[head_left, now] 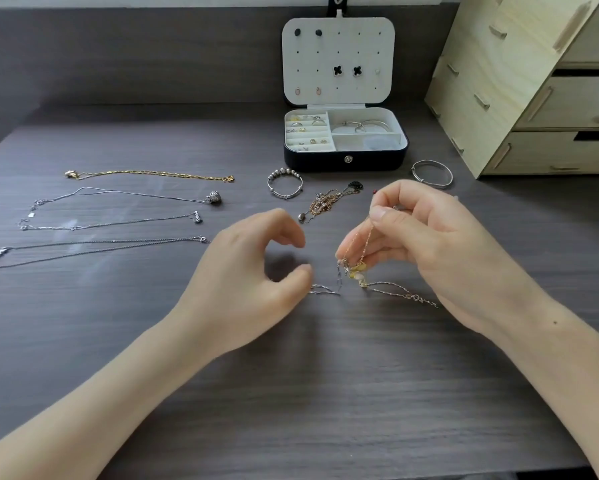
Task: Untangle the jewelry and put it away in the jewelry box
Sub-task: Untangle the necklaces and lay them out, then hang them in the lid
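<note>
My right hand (426,244) pinches a thin gold chain (362,244), lifted off the desk, with a knot of small charms (355,270) hanging at its lower end. A silver chain (395,292) trails from that knot across the desk. My left hand (253,271) rests on the desk with fingers curled apart, its thumb tip touching another silver strand (324,291). A second tangle of chains (326,202) lies behind my hands. The black jewelry box (345,159) stands open at the back, with rings, earrings and bangles in its white compartments.
Several untangled necklaces lie in rows on the left: a gold one (149,173) and silver ones (125,195). A beaded bangle (285,183) and a plain bangle (431,173) lie in front of the box. A wooden drawer unit (533,98) stands at the right.
</note>
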Tool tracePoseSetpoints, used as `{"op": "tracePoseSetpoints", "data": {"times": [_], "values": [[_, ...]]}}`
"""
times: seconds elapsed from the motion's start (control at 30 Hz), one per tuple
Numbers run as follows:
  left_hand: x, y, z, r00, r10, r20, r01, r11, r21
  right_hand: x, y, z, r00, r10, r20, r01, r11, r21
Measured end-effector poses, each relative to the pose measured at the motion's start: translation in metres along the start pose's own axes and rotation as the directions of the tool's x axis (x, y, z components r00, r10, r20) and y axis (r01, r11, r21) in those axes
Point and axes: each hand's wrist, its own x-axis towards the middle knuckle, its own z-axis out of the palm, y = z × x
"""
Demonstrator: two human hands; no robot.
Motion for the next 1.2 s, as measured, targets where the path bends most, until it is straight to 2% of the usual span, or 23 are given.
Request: {"op": "tracePoseSetpoints", "data": {"times": [0.13,0.3,0.43,0.47,0.53,0.67,0.77,0.9,1.0,1.1,1.2], "values": [[0.000,0.008,0.008,0.995,0.043,0.096,-0.028,0.989,-0.147,-0.001,-0.001,0.000,1.000,0.007,0.019,-0.007,1.000,0.013],[0.000,0.009,0.013,0.994,0.041,0.098,-0.023,0.985,-0.171,-0.002,-0.001,-0.001,0.999,0.015,0.042,-0.015,1.000,0.003],[0.001,0.006,0.010,0.993,0.013,0.116,0.014,0.973,-0.230,0.000,0.006,-0.005,0.996,-0.082,-0.027,0.072,0.962,-0.265],[0.001,0.004,0.010,0.992,0.010,0.125,0.024,0.962,-0.272,0.000,0.006,-0.006,0.997,-0.072,-0.015,0.065,0.958,-0.280],[0.002,0.002,0.010,0.989,0.003,0.145,0.050,0.931,-0.361,-0.001,0.004,-0.006,1.000,-0.012,0.014,0.015,0.975,-0.221],[0.003,0.002,0.009,0.978,-0.050,0.204,0.148,0.855,-0.497,0.001,0.008,-0.008,0.999,-0.028,-0.022,0.017,0.915,-0.403],[0.003,0.004,0.008,0.968,-0.100,0.230,0.216,0.800,-0.560,0.001,0.009,-0.008,1.000,0.002,0.006,0.001,0.917,-0.400],[0.003,0.007,0.007,0.931,-0.193,0.309,0.358,0.636,-0.684,0.001,0.010,-0.007,1.000,0.012,0.027,0.003,0.879,-0.477],[0.005,0.009,0.005,0.915,-0.226,0.335,0.403,0.586,-0.703,0.000,0.014,-0.008,0.999,0.007,0.033,0.013,0.817,-0.576],[0.005,0.007,0.005,0.911,-0.250,0.329,0.412,0.595,-0.690,0.000,0.019,-0.009,0.998,-0.068,-0.003,0.043,0.675,-0.737],[0.005,0.006,0.005,0.908,-0.261,0.328,0.419,0.596,-0.685,0.000,0.019,-0.008,0.993,-0.114,-0.007,0.064,0.610,-0.790]]}}
